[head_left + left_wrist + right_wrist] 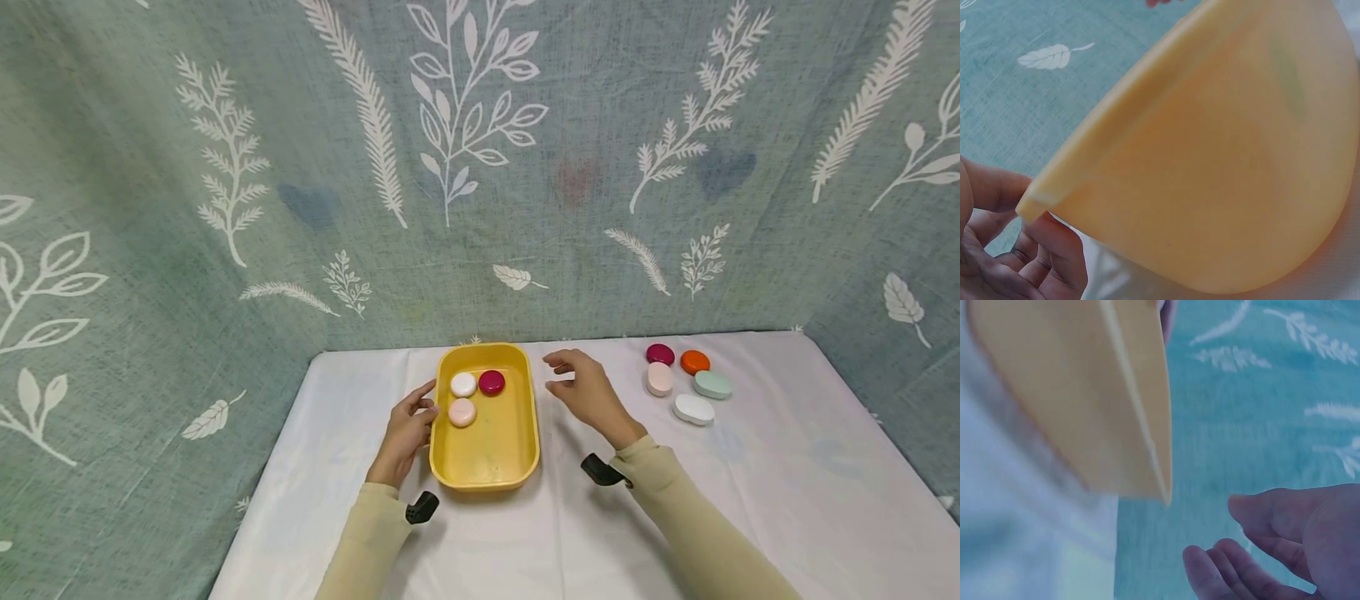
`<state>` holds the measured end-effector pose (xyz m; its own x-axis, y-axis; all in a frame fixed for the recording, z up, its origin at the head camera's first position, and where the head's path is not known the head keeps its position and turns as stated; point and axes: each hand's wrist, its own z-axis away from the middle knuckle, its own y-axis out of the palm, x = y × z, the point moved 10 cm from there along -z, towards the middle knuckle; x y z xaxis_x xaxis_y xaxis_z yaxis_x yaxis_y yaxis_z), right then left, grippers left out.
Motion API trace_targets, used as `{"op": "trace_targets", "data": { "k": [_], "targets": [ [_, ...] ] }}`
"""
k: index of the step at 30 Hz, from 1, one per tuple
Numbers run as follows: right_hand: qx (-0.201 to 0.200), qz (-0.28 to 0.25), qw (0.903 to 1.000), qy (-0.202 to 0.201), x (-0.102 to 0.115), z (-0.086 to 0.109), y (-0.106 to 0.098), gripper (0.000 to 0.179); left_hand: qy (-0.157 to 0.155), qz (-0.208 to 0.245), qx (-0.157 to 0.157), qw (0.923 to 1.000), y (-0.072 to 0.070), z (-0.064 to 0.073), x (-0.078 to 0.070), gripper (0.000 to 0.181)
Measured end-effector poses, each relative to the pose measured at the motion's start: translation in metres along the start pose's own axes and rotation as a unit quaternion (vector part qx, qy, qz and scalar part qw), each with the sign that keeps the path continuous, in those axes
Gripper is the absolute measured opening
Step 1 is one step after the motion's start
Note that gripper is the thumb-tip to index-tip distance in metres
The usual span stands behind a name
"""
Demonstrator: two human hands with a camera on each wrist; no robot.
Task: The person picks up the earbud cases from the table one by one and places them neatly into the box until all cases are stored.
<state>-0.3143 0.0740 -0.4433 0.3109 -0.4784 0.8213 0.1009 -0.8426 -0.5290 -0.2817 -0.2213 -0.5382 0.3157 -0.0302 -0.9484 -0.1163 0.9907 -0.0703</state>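
My left hand (402,437) is at the left side of a shallow yellow plastic tray (487,462). In the left wrist view its thumb and fingers pinch the tray's rim (1094,134). Inside the tray lie a white rounded disc (463,384), a glossy magenta disc (491,382) and a pale pink disc (462,412). Just off the tray's right side hovers my right hand (588,398), its thumb and fingers apart with nothing between them. The right wrist view shows this hand (1272,544) clear of the tray's corner (1154,481).
On the white-covered table (757,467), to the right, is a loose group: magenta (660,355), orange (695,362) and pale pink (659,379) discs, plus pale green (712,384) and white (693,409) oval pieces. A leaf-patterned green cloth (480,275) hangs behind the table.
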Motion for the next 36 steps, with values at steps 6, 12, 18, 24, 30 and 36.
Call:
{"op": "trace_targets", "data": {
  "k": [6, 12, 18, 24, 30, 36],
  "targets": [
    [-0.040, 0.007, 0.9991, 0.013, -0.030, 0.020, -0.039, 0.038, 0.000, 0.001, 0.002, 1.0000, 0.002, -0.001, 0.001, 0.053],
    [-0.065, 0.032, 0.9966, 0.038, -0.055, 0.044, -0.068, 0.039, 0.000, 0.000, 0.000, 1.0000, 0.003, -0.001, 0.000, 0.054],
    [-0.083, 0.059, 0.9933, 0.054, -0.077, 0.063, -0.089, 0.039, 0.005, 0.005, 0.004, 1.0000, 0.002, 0.000, 0.000, 0.053],
    [-0.096, 0.071, 0.9898, 0.078, -0.091, 0.079, -0.107, 0.041, 0.003, 0.004, -0.001, 1.0000, 0.001, 0.001, 0.000, 0.052],
    [-0.113, 0.091, 0.9848, 0.095, -0.101, 0.096, -0.122, 0.040, 0.004, 0.006, 0.000, 1.0000, 0.001, 0.001, -0.001, 0.052],
    [-0.131, 0.107, 0.9806, 0.100, -0.110, 0.107, -0.135, 0.042, 0.002, 0.007, 0.002, 1.0000, 0.001, 0.000, 0.000, 0.052]
  ]
}}
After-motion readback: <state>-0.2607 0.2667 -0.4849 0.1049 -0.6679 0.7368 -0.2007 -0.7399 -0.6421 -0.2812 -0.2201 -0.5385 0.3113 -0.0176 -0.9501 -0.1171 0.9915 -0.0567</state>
